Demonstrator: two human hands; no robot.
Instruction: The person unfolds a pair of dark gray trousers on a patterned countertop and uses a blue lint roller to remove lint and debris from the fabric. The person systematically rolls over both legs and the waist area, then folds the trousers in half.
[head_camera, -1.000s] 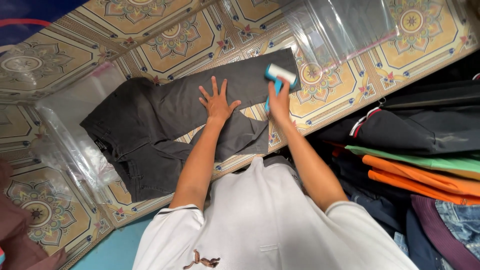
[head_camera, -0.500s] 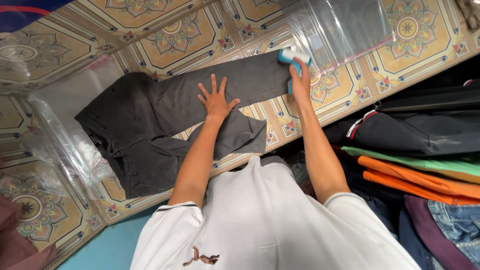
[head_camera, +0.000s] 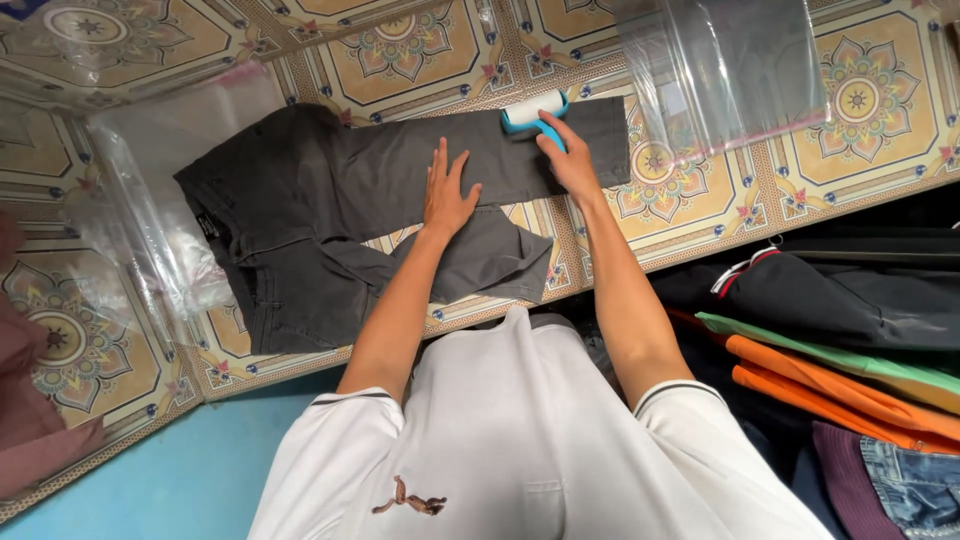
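A pair of dark grey trousers (head_camera: 300, 230) lies spread on the patterned tile floor (head_camera: 880, 110). My left hand (head_camera: 447, 192) presses flat on one trouser leg, fingers apart. My right hand (head_camera: 570, 160) grips the blue handle of a lint roller (head_camera: 532, 112), whose white roll rests on the upper edge of the same leg. The other leg is folded back under my left forearm.
A clear plastic bag (head_camera: 735, 65) lies just beyond the trouser cuff, and another clear plastic bag (head_camera: 150, 170) lies under the waist. A pile of folded clothes (head_camera: 850, 340) in black, green, orange and denim sits at the right. A blue floor strip (head_camera: 190, 470) lies at the lower left.
My right hand ran the lint roller out toward the cuff, then drew it back along the leg toward my left hand, which stayed pressed in place.
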